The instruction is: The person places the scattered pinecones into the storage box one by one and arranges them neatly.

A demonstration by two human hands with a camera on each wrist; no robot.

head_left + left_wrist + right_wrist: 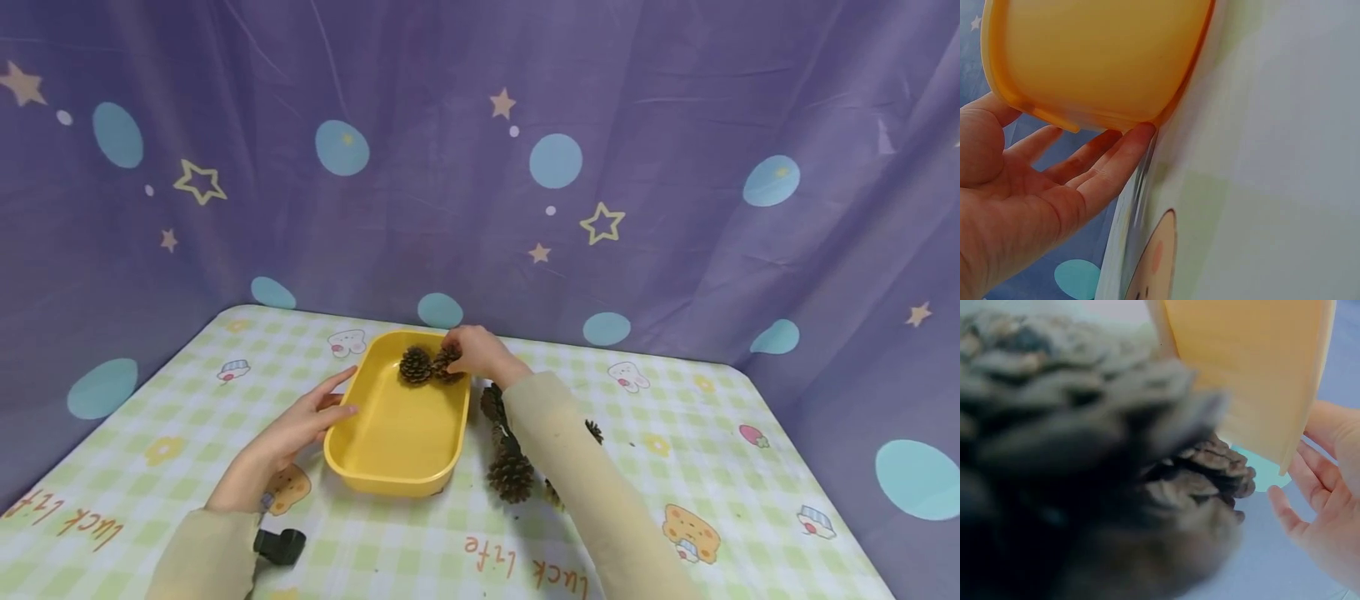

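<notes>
A yellow plastic tub (401, 425) stands on the table. My left hand (303, 425) holds its left wall, thumb over the rim and the other fingers against the outside; the left wrist view shows this hand (1054, 194) beneath the tub's wall. Over the far right rim reaches my right hand (483, 354), its fingers on a brown pine cone (447, 364) inside the tub. Beside that one lies another pine cone (416, 366). In the right wrist view the right hand's (1335, 494) fingertips are hidden behind the tub wall (1254, 375).
Several pine cones lie right of the tub, among them a large pine cone (512, 477) and a pine cone (594, 431) partly behind the right sleeve (592, 483). A checked cloth (750, 492) covers the table; a purple curtain (450, 233) hangs behind it.
</notes>
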